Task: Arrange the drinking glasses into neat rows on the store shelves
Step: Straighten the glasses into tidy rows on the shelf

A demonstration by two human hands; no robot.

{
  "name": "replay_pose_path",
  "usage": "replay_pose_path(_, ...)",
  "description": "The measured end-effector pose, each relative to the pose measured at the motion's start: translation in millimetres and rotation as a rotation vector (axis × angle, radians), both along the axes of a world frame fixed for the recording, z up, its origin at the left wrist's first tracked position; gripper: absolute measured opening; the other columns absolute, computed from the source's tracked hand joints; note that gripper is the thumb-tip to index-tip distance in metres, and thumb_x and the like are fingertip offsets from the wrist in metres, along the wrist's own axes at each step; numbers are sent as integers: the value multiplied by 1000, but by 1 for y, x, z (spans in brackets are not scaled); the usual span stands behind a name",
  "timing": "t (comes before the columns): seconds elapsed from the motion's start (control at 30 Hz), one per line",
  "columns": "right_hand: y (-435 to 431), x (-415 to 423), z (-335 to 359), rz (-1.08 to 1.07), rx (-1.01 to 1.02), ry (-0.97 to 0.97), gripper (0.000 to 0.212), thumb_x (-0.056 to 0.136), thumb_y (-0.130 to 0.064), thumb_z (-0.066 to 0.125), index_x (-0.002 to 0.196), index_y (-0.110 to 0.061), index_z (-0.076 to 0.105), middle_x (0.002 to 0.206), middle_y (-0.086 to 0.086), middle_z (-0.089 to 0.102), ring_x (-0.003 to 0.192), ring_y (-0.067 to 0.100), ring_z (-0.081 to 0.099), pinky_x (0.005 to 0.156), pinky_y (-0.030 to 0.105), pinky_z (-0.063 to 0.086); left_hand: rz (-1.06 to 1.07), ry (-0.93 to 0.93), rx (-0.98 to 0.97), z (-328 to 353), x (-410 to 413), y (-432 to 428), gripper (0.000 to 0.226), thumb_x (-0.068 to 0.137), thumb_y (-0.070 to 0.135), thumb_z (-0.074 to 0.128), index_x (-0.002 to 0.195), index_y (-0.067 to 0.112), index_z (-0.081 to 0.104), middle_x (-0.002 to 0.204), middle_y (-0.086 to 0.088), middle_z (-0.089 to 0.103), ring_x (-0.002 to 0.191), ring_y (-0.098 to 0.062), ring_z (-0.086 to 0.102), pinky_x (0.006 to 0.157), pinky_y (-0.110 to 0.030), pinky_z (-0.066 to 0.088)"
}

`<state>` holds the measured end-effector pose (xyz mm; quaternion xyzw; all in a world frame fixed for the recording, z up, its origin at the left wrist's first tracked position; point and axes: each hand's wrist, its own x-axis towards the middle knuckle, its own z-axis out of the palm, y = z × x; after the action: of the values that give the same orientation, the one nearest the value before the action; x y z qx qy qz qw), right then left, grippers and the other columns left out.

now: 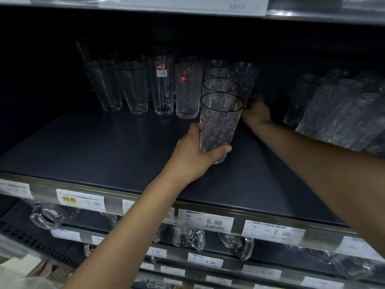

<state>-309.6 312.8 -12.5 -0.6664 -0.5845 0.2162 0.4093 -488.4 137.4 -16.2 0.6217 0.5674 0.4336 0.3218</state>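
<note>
Shelf: the dark flat store shelf (104, 147) carries all the glasses towards its back edge; its front half is bare board.
Right-edge cluster: a crowd of clear ridged glasses (337, 113) fills the right end of the shelf, blurred, with no rows I can make out.
Back-left group: a mixed line of clear tall glasses (145, 86), some dimpled, one plain with a red label, runs along the back edge, roughly level.
Centre file: dimpled clear tumblers with thin dark rims (220, 84) run from back to front in one straight file.
Held glass: the front dark-rimmed dimpled tumbler (218, 122) is upright at the head of that file, mid-shelf.
Left hand: the left hand (193, 155) wraps the held glass low down, thumb across its front.
Right hand: the right hand (257, 111) reaches to the foot of a stray dimpled tumbler (246, 80) just right of the file; its fingers are hidden, so I cannot tell whether it grips.
Progress: probably midway, with one file formed and the stray, the right cluster and the front space still to do.
</note>
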Motion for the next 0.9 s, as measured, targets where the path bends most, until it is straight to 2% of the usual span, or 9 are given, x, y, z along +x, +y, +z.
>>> replay_pose_path(0.13,-17,5,-5,33,-17,-61,52,91,-41,65,130,-11,48,127,11,64,119,29,59,88,26,45,3,12,-3,-1,2,-2,62,78,38,81,129,25,47,111,16,59,107,-5,61,89,-15,45)
replay_pose_path(0.23,-40,11,-3,67,-57,-79,48,92,-38,65,131,-13,52,129,8,63,120,26,59,86,22,43,-7,26,-29,4,2,-5,64,79,41,80,130,24,46,116,13,59,113,-10,60,94,-23,46)
replay_pose_path(0.33,-76,22,4,112,-101,-76,41,93,-32,64,130,-16,59,131,3,61,122,21,56,99,25,44,-44,112,-89,18,2,-16,59,76,50,79,122,33,46,118,13,56,114,-9,57,94,-25,45)
replay_pose_path(0.4,-104,33,9,148,-96,-38,31,91,-28,66,122,-20,65,121,-1,66,116,16,59,95,21,44,-51,216,-131,26,0,-27,58,74,57,76,121,34,51,121,11,60,112,-12,59,96,-30,47)
replay_pose_path(0.5,-152,54,16,223,-75,56,14,90,-21,69,104,-24,69,105,-1,71,105,13,65,90,18,45,-30,362,-183,34,1,-49,52,79,61,67,121,31,58,113,10,62,110,-17,61,93,-34,49)
replay_pose_path(0.57,-184,74,22,254,-79,90,12,90,-16,69,96,-26,69,103,2,73,99,10,67,92,19,48,-53,352,-187,39,10,-61,48,81,62,63,118,32,62,113,11,65,110,-18,61,92,-33,48)
replay_pose_path(0.63,-213,99,28,263,-81,136,16,90,-10,67,94,-25,71,102,6,74,91,6,67,91,21,51,-67,360,-180,46,26,-70,56,82,65,60,123,27,63,122,6,65,113,-21,60,92,-33,47)
replay_pose_path(0.77,-261,153,41,211,-40,235,17,91,0,65,90,-16,72,97,11,73,92,17,68,83,30,59,-93,304,-105,56,71,-74,74,85,60,61,144,18,49,142,-2,55,130,-20,52,102,-30,40)
replay_pose_path(0.9,-287,212,48,107,3,264,16,93,2,61,93,-11,71,94,7,74,93,16,69,79,27,60,-165,194,-62,57,126,-66,66,86,50,66,141,18,51,133,0,60,118,-13,57,99,-27,43)
